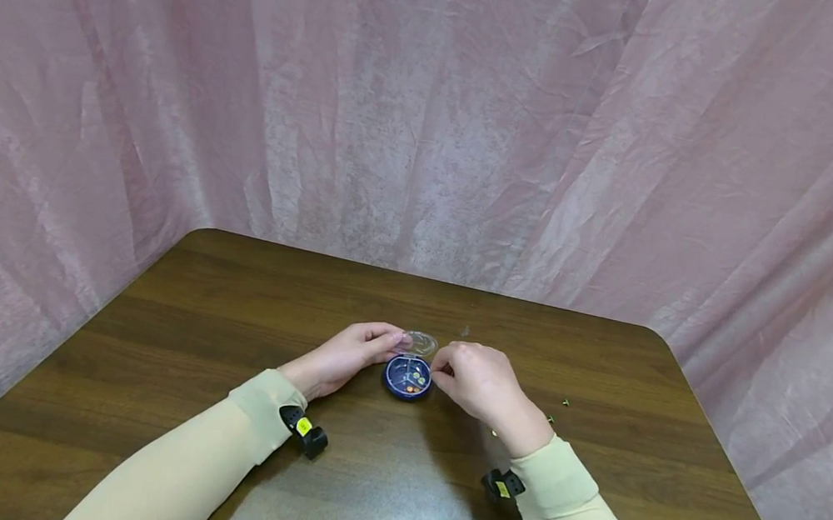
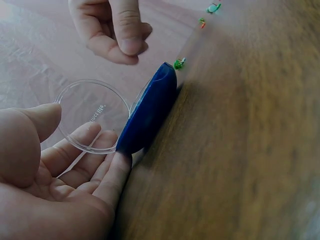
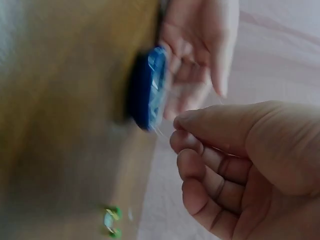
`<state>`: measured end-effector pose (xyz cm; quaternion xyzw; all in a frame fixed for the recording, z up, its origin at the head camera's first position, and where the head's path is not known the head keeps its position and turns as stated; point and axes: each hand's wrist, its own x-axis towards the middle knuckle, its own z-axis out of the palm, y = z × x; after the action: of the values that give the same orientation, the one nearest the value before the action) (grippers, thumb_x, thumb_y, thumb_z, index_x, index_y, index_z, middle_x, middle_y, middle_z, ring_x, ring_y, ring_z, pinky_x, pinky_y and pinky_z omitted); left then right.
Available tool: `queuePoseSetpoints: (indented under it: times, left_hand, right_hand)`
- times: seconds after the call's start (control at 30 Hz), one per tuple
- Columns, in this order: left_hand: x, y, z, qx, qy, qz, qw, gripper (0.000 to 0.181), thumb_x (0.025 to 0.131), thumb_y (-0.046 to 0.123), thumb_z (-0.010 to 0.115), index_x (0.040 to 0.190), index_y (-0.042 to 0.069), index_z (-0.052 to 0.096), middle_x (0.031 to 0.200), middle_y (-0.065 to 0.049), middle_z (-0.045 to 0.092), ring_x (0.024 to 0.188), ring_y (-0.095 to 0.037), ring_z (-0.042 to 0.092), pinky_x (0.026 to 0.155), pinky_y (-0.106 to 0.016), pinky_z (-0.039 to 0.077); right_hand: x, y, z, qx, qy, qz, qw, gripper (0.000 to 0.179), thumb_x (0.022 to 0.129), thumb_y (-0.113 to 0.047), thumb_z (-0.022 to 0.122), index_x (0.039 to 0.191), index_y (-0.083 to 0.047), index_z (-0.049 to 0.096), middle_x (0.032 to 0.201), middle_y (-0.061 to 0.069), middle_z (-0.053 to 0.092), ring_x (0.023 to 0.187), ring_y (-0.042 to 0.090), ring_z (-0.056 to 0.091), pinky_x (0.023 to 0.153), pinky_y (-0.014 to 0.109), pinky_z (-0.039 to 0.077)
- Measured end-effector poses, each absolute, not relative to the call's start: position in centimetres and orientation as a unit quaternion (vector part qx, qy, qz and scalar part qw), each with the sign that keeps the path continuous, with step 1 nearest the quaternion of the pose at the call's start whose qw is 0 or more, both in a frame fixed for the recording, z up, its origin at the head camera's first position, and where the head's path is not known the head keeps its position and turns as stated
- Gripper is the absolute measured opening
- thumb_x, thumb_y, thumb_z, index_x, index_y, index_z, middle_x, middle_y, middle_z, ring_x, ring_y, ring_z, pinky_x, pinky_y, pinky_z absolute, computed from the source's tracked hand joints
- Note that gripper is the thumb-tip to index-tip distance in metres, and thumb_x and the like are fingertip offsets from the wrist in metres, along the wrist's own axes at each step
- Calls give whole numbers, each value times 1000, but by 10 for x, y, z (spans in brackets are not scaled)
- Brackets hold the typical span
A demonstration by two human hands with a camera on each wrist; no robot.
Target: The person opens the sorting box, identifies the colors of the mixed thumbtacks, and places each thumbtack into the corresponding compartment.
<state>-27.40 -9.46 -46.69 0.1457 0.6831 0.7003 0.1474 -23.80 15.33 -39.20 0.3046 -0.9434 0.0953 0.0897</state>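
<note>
A round blue pill case (image 1: 407, 379) lies on the table with its clear lid (image 1: 419, 344) raised. Small green, yellowish and orange pieces, too small to identify, sit in its divided compartments. My left hand (image 1: 350, 356) holds the lid at its left edge; in the left wrist view the thumb touches the rim and fingers lie behind the lid and against the case (image 2: 150, 112). My right hand (image 1: 479, 379) is just right of the case, fingers curled and thumb tip against the index finger (image 3: 187, 140). I see nothing between those tips.
Several small green pieces (image 1: 566, 402) lie on the brown table (image 1: 247, 294) to the right, some near my right wrist. A tiny clear thing (image 1: 466, 331) is behind my right hand. Pink curtains (image 1: 429, 127) hang beyond the table's far edge.
</note>
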Motion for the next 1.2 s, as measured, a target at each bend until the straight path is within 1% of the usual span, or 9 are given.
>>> queuePoseSetpoints:
  times: [0.2, 0.37, 0.6, 0.73, 0.97, 1.2]
  left_hand:
    - [-273, -95, -465, 142, 684, 699, 150, 37, 120, 17, 52, 145, -7, 63, 151, -21, 65, 147, -32, 57, 123, -42, 48]
    - [-273, -95, -466, 145, 683, 700, 151, 37, 120, 16, 52, 145, -8, 63, 153, -22, 63, 149, -34, 55, 124, -43, 46]
    - [-272, -94, -466, 144, 683, 700, 150, 36, 120, 17, 52, 145, -7, 63, 153, -21, 63, 148, -33, 55, 123, -41, 47]
    - [-272, -93, -465, 145, 685, 698, 151, 36, 120, 17, 52, 145, -6, 63, 153, -21, 64, 148, -32, 56, 123, -40, 47]
    - [-271, -93, -465, 148, 683, 700, 151, 37, 120, 17, 52, 145, -7, 63, 153, -21, 63, 148, -33, 55, 123, -40, 47]
    - [-271, -94, -466, 145, 682, 700, 151, 36, 119, 17, 53, 145, -6, 64, 153, -20, 64, 148, -32, 56, 123, -40, 47]
  right_hand:
    - [-245, 170, -376, 248, -962, 95, 59, 14, 97, -17, 84, 86, -25, 79, 82, -12, 71, 74, 9, 62, 68, 40, 59]
    - [-250, 182, -373, 227, -969, 85, 44, 14, 98, -16, 81, 86, -24, 79, 83, -11, 71, 75, 10, 63, 69, 40, 58]
    - [-254, 191, -377, 207, -976, 61, 8, 14, 94, -15, 82, 83, -23, 77, 80, -9, 70, 76, 14, 65, 69, 43, 59]
    - [-256, 193, -382, 202, -978, 51, -6, 14, 91, -14, 83, 82, -23, 77, 80, -8, 70, 78, 16, 67, 71, 45, 60]
    - [-258, 191, -390, 202, -979, 39, -13, 17, 89, -9, 80, 81, -23, 76, 81, -8, 70, 76, 14, 62, 70, 45, 59]
    - [-257, 189, -397, 200, -980, 24, 8, 25, 84, -4, 75, 71, -25, 70, 73, -8, 65, 70, 15, 59, 62, 44, 55]
